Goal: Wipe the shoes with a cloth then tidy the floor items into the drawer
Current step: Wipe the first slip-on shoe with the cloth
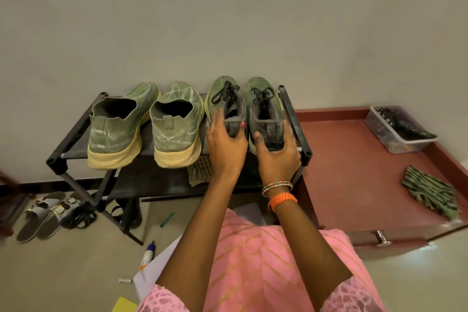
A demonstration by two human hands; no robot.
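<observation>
From the head camera, two pairs of green shoes stand on the top shelf of a dark shoe rack (76,139) against the wall, all four with heels toward the person and toes toward the wall, their long axes running away from the camera. The left hand (226,140) grips the heel of the left laced sneaker (225,99), thumb hooked over its collar; the right hand (277,152) holds the heel of the right laced sneaker (263,104), fingers curled round its outer side next to the rack's right post. To their left stands the slip-on pair with thick yellow soles — one shoe (119,126) near the rack's left end, the other (177,126) just beside the laced pair. A striped green cloth (198,170) hangs on the lower shelf beneath the left hand. Right of the rack the red-brown drawer (349,172) is open, holding a second striped cloth (430,194) and a clear plastic bin (397,132) in its far corner. On the floor lie grey sandals (48,213), a glue bottle (148,256) and a small white battery (125,280) — all left of the person's pink garment.
</observation>
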